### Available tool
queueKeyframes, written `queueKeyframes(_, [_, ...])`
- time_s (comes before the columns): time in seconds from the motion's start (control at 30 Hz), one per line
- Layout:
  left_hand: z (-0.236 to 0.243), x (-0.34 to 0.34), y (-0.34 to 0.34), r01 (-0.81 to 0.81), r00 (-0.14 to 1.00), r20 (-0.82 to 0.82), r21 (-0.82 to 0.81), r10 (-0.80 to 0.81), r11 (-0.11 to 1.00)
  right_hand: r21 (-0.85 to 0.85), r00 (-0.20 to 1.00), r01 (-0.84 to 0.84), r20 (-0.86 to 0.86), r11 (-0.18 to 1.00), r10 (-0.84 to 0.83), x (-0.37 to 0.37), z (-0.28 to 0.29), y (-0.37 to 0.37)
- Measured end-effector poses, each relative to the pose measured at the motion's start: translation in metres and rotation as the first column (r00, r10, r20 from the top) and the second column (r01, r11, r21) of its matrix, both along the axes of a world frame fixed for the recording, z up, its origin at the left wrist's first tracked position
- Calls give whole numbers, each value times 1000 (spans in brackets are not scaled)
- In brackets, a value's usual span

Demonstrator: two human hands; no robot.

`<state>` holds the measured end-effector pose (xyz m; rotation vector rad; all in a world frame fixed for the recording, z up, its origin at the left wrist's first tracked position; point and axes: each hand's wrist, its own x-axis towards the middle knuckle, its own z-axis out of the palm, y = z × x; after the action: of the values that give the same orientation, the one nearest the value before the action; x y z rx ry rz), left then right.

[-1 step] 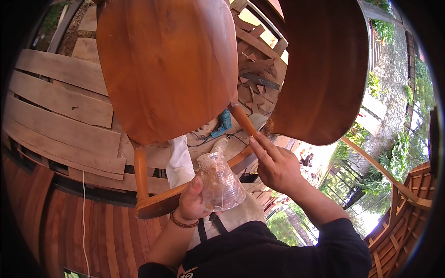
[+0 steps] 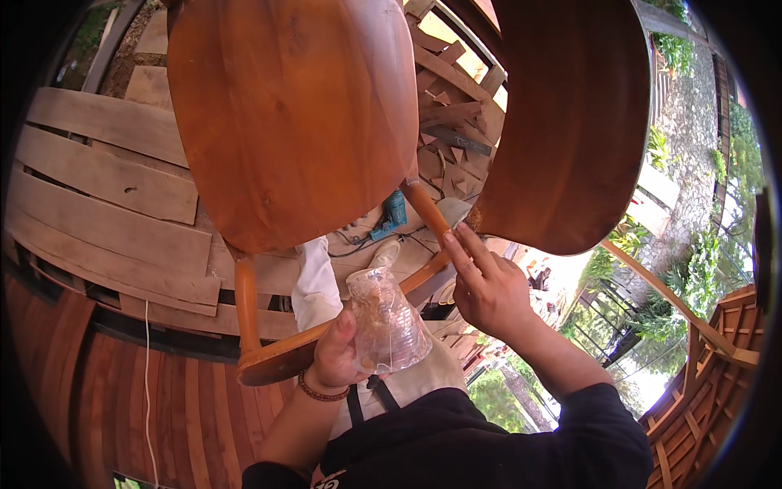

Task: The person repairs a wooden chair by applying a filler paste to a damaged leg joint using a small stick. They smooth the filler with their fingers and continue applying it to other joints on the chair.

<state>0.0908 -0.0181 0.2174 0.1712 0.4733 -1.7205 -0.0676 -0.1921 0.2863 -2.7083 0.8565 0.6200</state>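
My left hand point(image 2: 336, 352) is closed around a clear, ridged plastic cup point(image 2: 391, 330), with something brownish showing through its wall. A curved wooden rail point(image 2: 281, 356) passes behind that hand. Higher up and to the right, my right hand point(image 2: 493, 289) has its fingers together against a slim orange-brown wooden post point(image 2: 426, 208). Its thumb is out of sight, and whatever it pinches is hidden. The post and rail belong to a wooden chair with a broad, glossy brown panel point(image 2: 293, 122). A darker curved panel point(image 2: 570, 122) stands to the right, beyond my right fingertips.
A teal power tool point(image 2: 391, 216) lies among cords below the chair. Loose grey-brown planks point(image 2: 106, 196) fill the left side, and wood offcuts point(image 2: 456, 122) are heaped at the back. A white cord point(image 2: 147, 383) crosses the reddish deck point(image 2: 195, 416). Greenery is at the right.
My right hand has shifted very slightly along the post, its fingers a bit differently angled. My left hand and the plastic cup stay in place.
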Motion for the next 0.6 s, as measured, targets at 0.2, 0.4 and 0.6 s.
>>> queueKeyframes(0.2, [7,5,-7,-2,999,36,11,2,1000,58,991,-13,-130,998,21,6,2,1])
queueKeyframes(0.4, [13,6,-10,1,1000,21,58,-2,998,101,999,17,-53,995,-12,9,4,4])
queueKeyframes(0.6, [13,8,-11,0,999,33,40,-1,999,40,983,43,-178,998,-35,14,4,-5])
